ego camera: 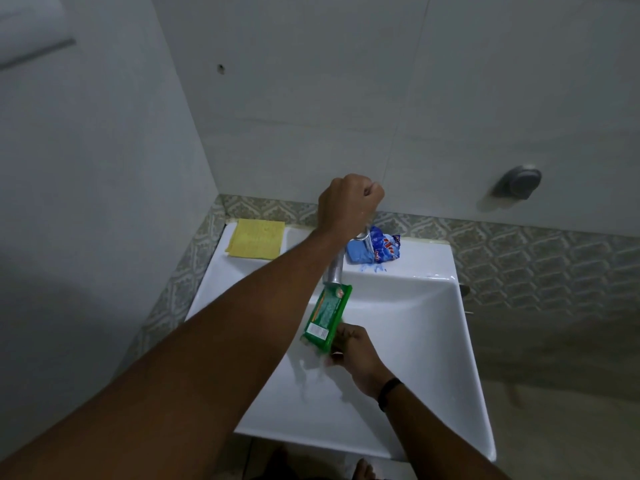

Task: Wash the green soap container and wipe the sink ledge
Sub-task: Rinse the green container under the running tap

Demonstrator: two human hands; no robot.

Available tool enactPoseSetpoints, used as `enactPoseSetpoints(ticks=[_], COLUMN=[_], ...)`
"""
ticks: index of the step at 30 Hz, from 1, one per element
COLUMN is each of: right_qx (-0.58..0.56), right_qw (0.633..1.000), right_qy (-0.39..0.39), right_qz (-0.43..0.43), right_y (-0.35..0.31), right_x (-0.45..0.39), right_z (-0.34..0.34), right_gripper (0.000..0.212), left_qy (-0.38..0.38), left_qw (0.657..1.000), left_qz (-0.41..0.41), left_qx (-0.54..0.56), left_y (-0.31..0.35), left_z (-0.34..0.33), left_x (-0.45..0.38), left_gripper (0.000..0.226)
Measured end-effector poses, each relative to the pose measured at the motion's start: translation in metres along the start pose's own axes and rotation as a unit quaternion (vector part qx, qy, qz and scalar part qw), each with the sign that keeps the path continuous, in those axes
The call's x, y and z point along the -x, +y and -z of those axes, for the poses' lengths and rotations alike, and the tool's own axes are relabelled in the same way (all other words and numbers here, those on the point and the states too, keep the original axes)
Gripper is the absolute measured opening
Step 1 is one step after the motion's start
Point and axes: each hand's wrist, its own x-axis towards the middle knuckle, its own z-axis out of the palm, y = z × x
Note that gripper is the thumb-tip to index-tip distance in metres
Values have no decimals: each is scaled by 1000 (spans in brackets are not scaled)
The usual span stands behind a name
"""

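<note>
A crumpled blue plastic packet with red lettering point(375, 250) lies at centre frame, a smear of blue liquid point(373, 269) just below it. A round grey wall fitting point(518, 182) sits on the pale tiled wall at right. A band of grey patterned tiles point(519, 258) runs beneath it. A small dark hole point(220, 68) marks the wall at upper left.

Glossy white ceramic sink point(446, 327), shiny metal tap point(333, 271), glossy green soap container point(325, 318), matt yellow cloth point(255, 239).
</note>
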Motion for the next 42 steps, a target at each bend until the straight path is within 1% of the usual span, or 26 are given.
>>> enactPoseSetpoints(ticks=[5, 10, 13, 15, 19, 22, 24, 26, 28, 30, 31, 32, 33, 34, 35, 37, 38, 39, 40, 42], right_qx=[3, -7, -21, -39, -114, -134, -146, -169, -195, -230, -251, -270, -287, -301, -310, -308, -300, -287, -269, -222], right_qw=[1000, 999, 999, 997, 986, 982, 979, 973, 967, 957, 950, 943, 936, 928, 922, 916, 916, 917, 920, 930], right_qy=[-6, -25, -31, -42, -82, -79, -67, -54, -44, -37, -35, -33, -33, -36, -42, -56, -63, -71, -75, -73], right_qz=[-12, -30, -34, -46, -87, -108, -124, -144, -161, -173, -181, -190, -202, -216, -229, -250, -259, -268, -275, -283], right_y=[1, -1, -5, -8, -12, -15, -15, -15, -16, -17, -18, -18, -18, -18, -19, -21, -23, -25, -28, -34], right_x=[1, 6, 8, 9, 13, 16, 15, 16, 18, 20, 20, 19, 18, 18, 18, 19, 19, 19, 19, 18], right_z=[-4, -13, -16, -16, -15, -15, -16, -17, -16, -15, -14, -11, -9, -6, -3, 1, 1, 0, -1, -3], right_gripper=[32, 33, 33, 34, 36, 36, 34, 30, 27, 28, 30, 34, 39, 44, 47, 49, 48, 48, 48, 47], left_qy=[-21, -42, -41, -35, -16, -12, -20, -21, 15, 83, 112, 119, 96, 45, -29, -185, -236, -261, -266, -256], left_qw=[1000, 998, 998, 999, 999, 999, 999, 993, 976, 959, 955, 954, 958, 965, 970, 963, 957, 955, 955, 958], left_qz=[-22, -38, -36, -29, -23, -24, -19, 2, 32, 58, 69, 85, 105, 122, 135, 131, 119, 105, 96, 92], left_qx=[-5, -14, -14, -6, 22, 21, 43, 120, 217, 264, 266, 261, 250, 228, 200, 147, 120, 99, 88, 93], left_y=[1, 1, 2, 1, -3, -3, -2, -1, -3, -13, -23, -34, -48, -61, -73, -85, -88, -90, -90, -88], left_z=[4, 9, 10, 10, 7, 7, 11, 18, 26, 33, 35, 37, 38, 40, 41, 46, 46, 46, 45, 44], left_x=[0, 1, 2, 2, 4, 5, 5, 9, 22, 49, 67, 86, 106, 123, 139, 163, 171, 176, 178, 177], left_gripper=[39, 45, 49, 49, 50, 52, 49, 41, 29, 18, 18, 25, 37, 50, 61, 77, 86, 94, 99, 99])
